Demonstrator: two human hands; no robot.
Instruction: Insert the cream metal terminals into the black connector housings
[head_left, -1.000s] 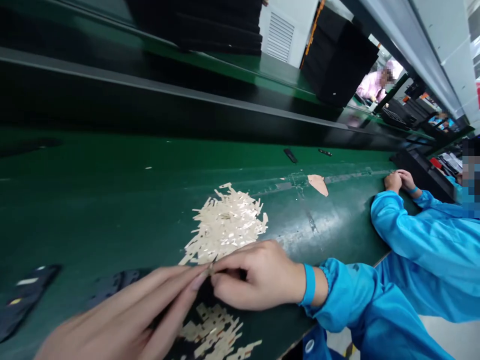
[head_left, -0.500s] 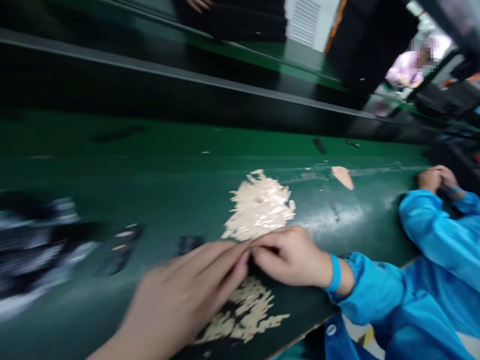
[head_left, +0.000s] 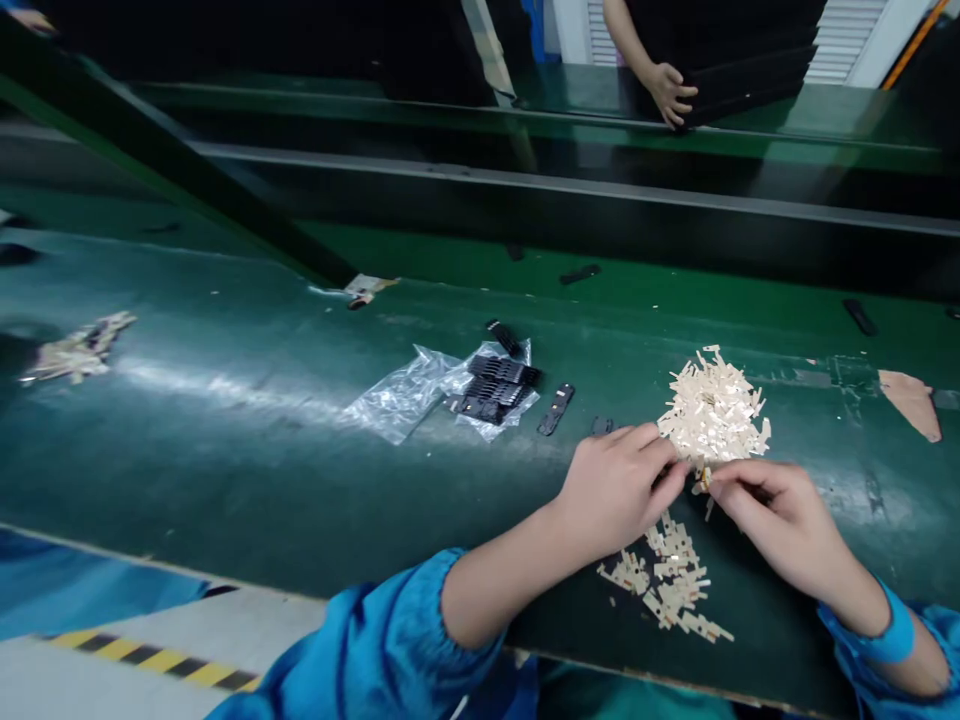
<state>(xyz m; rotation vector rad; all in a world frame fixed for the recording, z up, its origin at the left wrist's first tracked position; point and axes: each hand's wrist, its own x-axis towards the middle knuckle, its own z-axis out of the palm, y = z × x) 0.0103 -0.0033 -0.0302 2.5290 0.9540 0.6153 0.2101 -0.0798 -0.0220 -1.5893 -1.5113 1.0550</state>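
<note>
My left hand [head_left: 616,485] and my right hand [head_left: 776,515] meet fingertip to fingertip over a green belt [head_left: 225,430], pinching a small cream strip [head_left: 701,478] between them. Just beyond the fingers lies a heap of cream strips [head_left: 712,410]. A smaller scatter of the same strips [head_left: 667,585] lies under my wrists near the front edge. Both arms wear blue sleeves.
Black comb-like parts [head_left: 499,385] lie on a clear plastic bag [head_left: 409,395] left of my hands, with loose black pieces [head_left: 555,410] beside them. Another strip pile [head_left: 79,350] sits far left. A tan scrap [head_left: 911,400] lies right. Another person's hand [head_left: 670,92] rests on black trays beyond the belt.
The view has swung left, showing the bag of black parts and the far-left pile. My hands stay together at the strip heap; the neighbouring blue-sleeved worker has left the view.
</note>
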